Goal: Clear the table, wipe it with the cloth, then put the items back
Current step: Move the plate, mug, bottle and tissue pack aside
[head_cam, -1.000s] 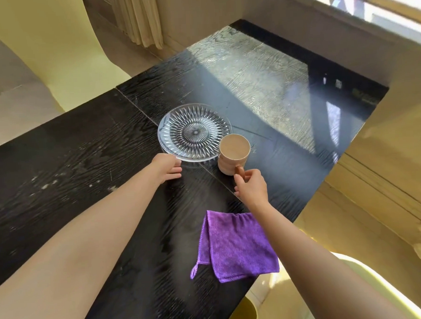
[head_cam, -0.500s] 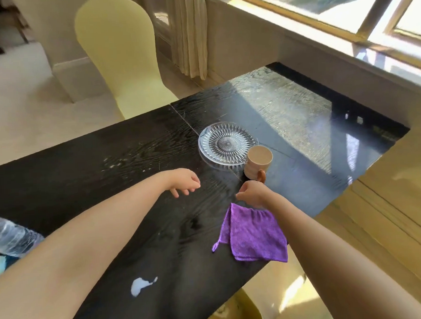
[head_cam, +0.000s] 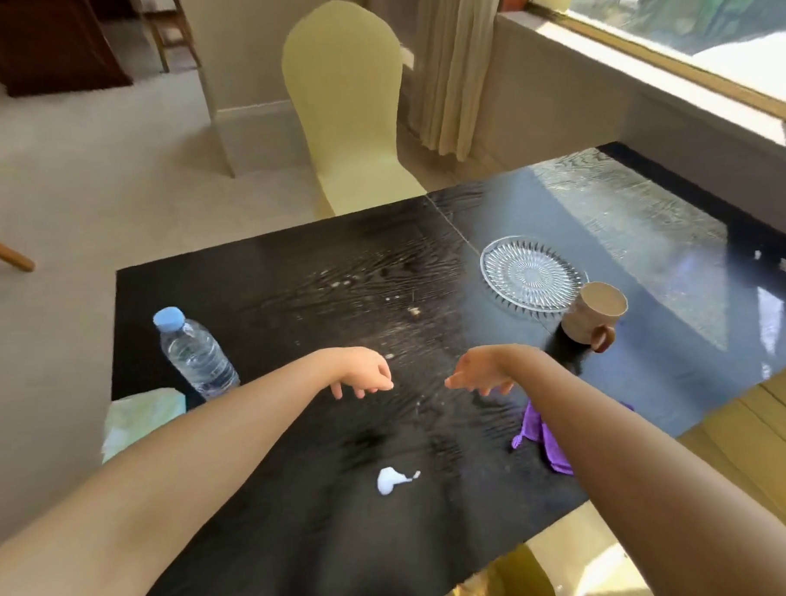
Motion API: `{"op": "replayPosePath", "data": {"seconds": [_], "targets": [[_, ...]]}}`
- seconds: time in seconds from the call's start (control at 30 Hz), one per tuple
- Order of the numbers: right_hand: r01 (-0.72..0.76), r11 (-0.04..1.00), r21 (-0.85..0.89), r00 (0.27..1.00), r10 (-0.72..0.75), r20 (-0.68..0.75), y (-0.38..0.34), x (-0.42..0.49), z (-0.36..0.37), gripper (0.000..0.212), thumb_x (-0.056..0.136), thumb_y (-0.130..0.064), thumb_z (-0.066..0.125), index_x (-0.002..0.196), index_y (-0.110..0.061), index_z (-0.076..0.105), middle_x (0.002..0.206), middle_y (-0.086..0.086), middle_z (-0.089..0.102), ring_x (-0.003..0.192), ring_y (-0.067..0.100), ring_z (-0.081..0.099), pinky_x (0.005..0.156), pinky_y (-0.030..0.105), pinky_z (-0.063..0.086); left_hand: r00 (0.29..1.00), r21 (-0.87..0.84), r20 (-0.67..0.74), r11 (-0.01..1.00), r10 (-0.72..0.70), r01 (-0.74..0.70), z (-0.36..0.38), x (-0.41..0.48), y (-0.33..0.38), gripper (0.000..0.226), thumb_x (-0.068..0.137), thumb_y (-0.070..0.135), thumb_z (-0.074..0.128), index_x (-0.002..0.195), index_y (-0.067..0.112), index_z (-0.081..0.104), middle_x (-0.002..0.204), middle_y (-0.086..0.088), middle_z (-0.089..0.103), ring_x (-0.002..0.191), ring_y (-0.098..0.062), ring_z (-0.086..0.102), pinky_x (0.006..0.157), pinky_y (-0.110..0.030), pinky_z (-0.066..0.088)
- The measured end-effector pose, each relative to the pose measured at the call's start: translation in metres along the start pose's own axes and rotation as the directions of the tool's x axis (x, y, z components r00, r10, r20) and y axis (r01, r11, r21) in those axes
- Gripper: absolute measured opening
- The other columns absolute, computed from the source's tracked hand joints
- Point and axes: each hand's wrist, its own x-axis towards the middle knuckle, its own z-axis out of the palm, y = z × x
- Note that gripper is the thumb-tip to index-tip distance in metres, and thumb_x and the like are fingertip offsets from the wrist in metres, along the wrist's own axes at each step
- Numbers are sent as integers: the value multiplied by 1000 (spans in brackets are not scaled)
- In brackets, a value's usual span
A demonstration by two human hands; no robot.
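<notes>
Left hand (head_cam: 363, 375) and right hand (head_cam: 480, 373) loose, empty, over desk (head_cam: 303, 549) centre. Cloth (head_cam: 541, 431) at 4 o'clock, half under right forearm. Mug (head_cam: 594, 318) at 2 o'clock, handle toward 6. Plate (head_cam: 532, 273) just beside it. Bottle (head_cam: 195, 351) upright at 9.

**A dining room in a home**

A long black wood-grain table (head_cam: 291, 275) stands beside a wide window (head_cam: 685, 10) with daylight pouring across its far end, and pale curtains (head_cam: 457, 60) hang at the window's edge. A chair in a cream fabric cover (head_cam: 346, 101) is drawn up to the far side. Beige carpet (head_cam: 62, 186) runs back to a dark wooden cabinet (head_cam: 42, 42) in the corner. Ordinary household things sit on the table: a cut-glass plate (head_cam: 532, 273), a brown mug (head_cam: 594, 318), a plastic water bottle (head_cam: 195, 351) and a purple cleaning cloth (head_cam: 541, 431)
</notes>
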Motion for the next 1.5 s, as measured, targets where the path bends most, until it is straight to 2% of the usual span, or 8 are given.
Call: {"op": "replayPosePath", "data": {"seconds": [0.2,0.43,0.57,0.7,0.83,1.0,1.3,1.5], "targets": [[57,998,-26,998,-56,30,-112,33,12,42,95,-45,41,113,-10,56,82,-3,57,69,9,58,68,32,54,1000,-70,-26,998,-8,6,27,-46,-115,40,94,36,42,132,24,48,117,2,55,96,-14,60,74,-32,54],[204,957,-207,978,-206,11,-236,51,20,48,96,-41,41,120,-1,55,116,20,63,99,33,61,83,39,51,962,-172,-222,977,-162,124,48,-92,-243,39,93,33,46,125,14,57,130,-4,58,115,-21,56,91,-29,44],[233,961,-150,943,-261,-207,-279,57,9,67,90,-43,54,142,-7,30,139,16,47,126,32,46,103,41,41,819,-279,-410,910,-401,306,53,-93,-289,56,88,34,51,139,14,39,143,-10,43,129,-30,41,98,-35,41],[358,931,70,857,-298,-420,-313,68,-4,80,84,-39,66,145,-11,21,145,16,40,128,31,46,100,41,42,658,-531,-382,737,-649,418,63,-78,-303,83,81,34,59,147,14,13,149,-13,26,137,-33,24,106,-43,30],[410,907,91,775,-294,-559,-336,81,2,72,81,-35,69,138,-15,30,135,13,48,117,31,52,92,42,46,682,-586,-199,643,-704,492,78,-53,-304,106,79,53,62,149,8,-3,156,-19,5,143,-36,12,114,-47,22],[408,891,200,791,-236,-564,-341,96,12,67,81,-31,70,134,-16,32,131,11,51,116,30,53,95,45,49,645,-589,-194,613,-740,527,96,-31,-295,110,72,54,70,149,19,-1,157,-17,-8,143,-39,9,112,-54,24],[501,805,316,741,-210,-638,-342,98,30,61,78,-23,73,125,-13,35,128,9,51,115,31,52,91,45,49,508,-561,-342,605,-791,565,108,-13,-295,99,69,42,73,146,21,13,153,-18,10,130,-38,32,102,-48,35],[522,762,382,719,-152,-679,-323,89,41,52,83,-18,65,125,-11,35,124,10,55,110,30,56,80,33,43,509,-559,-348,610,-787,562,101,-16,-300,84,71,32,72,140,21,25,142,-15,27,123,-36,37,99,-45,37]]}}
